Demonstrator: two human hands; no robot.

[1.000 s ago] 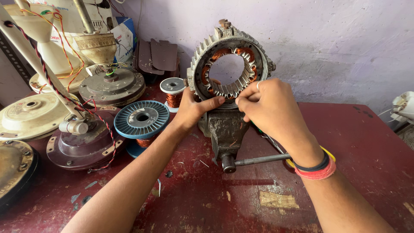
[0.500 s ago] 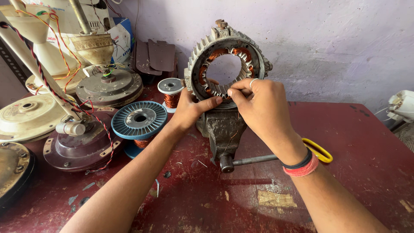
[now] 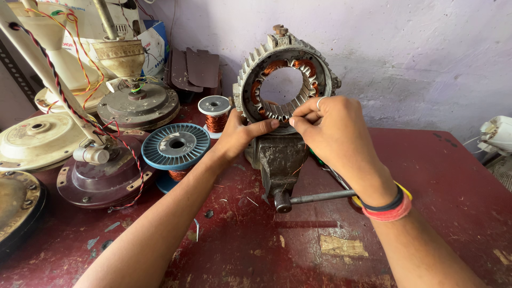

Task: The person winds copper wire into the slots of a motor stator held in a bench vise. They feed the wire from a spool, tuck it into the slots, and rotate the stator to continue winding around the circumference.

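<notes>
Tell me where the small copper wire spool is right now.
In the head view, the small copper wire spool stands upright on the red table, left of the clamped stator, just behind the large blue spool.

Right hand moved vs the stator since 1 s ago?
Yes. The right hand has slid left along the lower rim of the stator, closing on the left hand; both pinch there.

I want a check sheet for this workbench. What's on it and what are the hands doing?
Surface: red table, scratched and chipped.
Job's things: ring-shaped motor core with copper windings, upright in a metal vise.
Clutter: blue wire spool, small copper wire spool, fan parts.
Hands: left hand and right hand pinch at the core's lower rim.
Cables: red-black twisted wire.
Surroundings: pale wall.
</notes>
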